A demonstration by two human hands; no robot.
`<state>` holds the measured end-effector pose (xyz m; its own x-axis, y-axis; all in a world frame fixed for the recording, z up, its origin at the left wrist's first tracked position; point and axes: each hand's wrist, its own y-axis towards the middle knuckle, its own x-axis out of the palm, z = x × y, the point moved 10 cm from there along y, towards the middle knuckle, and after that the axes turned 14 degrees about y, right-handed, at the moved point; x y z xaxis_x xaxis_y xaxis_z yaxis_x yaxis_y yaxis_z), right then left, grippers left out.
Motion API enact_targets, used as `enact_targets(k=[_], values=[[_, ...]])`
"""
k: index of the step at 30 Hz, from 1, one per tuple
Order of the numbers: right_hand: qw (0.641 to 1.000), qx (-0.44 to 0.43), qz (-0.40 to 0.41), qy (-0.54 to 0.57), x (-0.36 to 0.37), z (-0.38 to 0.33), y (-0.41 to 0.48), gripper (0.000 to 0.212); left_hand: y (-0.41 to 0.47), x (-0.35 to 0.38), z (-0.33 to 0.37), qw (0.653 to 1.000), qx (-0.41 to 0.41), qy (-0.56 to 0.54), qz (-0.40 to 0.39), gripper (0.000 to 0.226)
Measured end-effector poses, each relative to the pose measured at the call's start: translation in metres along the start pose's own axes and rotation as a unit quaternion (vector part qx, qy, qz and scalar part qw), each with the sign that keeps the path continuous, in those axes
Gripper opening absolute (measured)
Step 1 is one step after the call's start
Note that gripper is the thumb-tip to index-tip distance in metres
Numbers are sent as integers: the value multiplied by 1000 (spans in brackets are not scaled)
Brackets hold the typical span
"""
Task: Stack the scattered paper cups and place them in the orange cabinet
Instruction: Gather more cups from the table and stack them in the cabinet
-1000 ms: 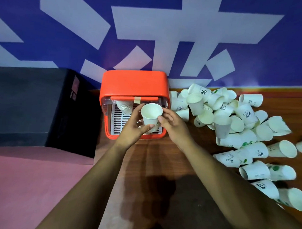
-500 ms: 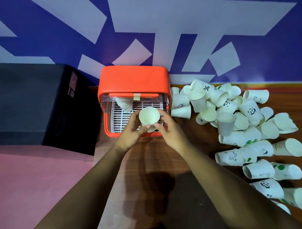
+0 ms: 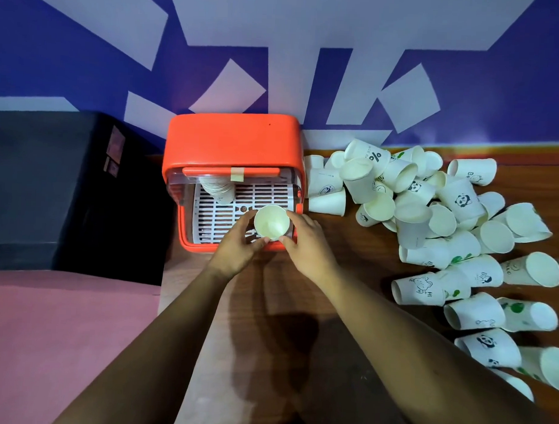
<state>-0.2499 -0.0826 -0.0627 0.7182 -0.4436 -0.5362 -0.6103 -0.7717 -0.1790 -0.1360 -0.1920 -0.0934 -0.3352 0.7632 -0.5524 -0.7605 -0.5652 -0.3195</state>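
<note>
One paper cup [image 3: 271, 222] is gripped by left hand [image 3: 235, 251] and right hand [image 3: 308, 244]. It should be lowered upright into the orange cabinet [image 3: 233, 143] below

Cabinet [image 3: 233, 143] on table [image 3: 350, 246], against wall [image 3: 309, 38]. Inside, rear left: cup stack [image 3: 217, 189] on slotted tray [image 3: 263, 192]. At opening, front right: paper cup [image 3: 271, 222] between left hand [image 3: 235, 251] and right hand [image 3: 308, 244]. Right of cabinet: loose cups [image 3: 430, 217] heaped; left: box [image 3: 51, 184].

The orange cabinet [image 3: 233, 140] stands open at the front. A short stack of cups [image 3: 217, 187] sits at its back left. The left hand [image 3: 236, 245] and right hand [image 3: 305, 241] pinch an upright cup [image 3: 271, 222] over its front right. Scattered white paper cups [image 3: 430, 223] lie heaped just right of the cabinet.
</note>
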Motion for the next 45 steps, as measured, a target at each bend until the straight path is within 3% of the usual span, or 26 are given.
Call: enact_targets(k=[3,7,10,13,16,20,23,28,33,38,45], values=[[999,18,13,47,-12,5,-6,58,-6,-3,-4,999,-34,3,27,69],[997,30,44,47,-53,27,-28,43,-31,-17,18,991,-29,4,129,26],[997,22,79,-15,-107,58,-48,35,-34,17,60,997,30,-11,69,16],[982,5,171,-86,-173,84,-58,32,-17,62,104,997,80,-4,6,17],[962,32,223,-157,-216,109,-59,44,14,93,136,993,98,66,9,24],[960,44,208,-183,-224,127,-48,52,49,121,172,975,133,175,30,46],[967,30,190,-168,-221,131,-40,35,66,154,190,960,170,222,-8,54],[982,0,176,-69,-231,142,-44,15,84,176,183,952,142,269,27,31],[984,3,178,31,-243,146,-52,13,81,176,179,969,100,225,20,10],[965,-1,215,149,-256,130,-55,12,47,142,185,988,93,120,37,13],[954,30,142,261,-222,79,-46,23,-5,74,151,987,19,-152,39,10]])
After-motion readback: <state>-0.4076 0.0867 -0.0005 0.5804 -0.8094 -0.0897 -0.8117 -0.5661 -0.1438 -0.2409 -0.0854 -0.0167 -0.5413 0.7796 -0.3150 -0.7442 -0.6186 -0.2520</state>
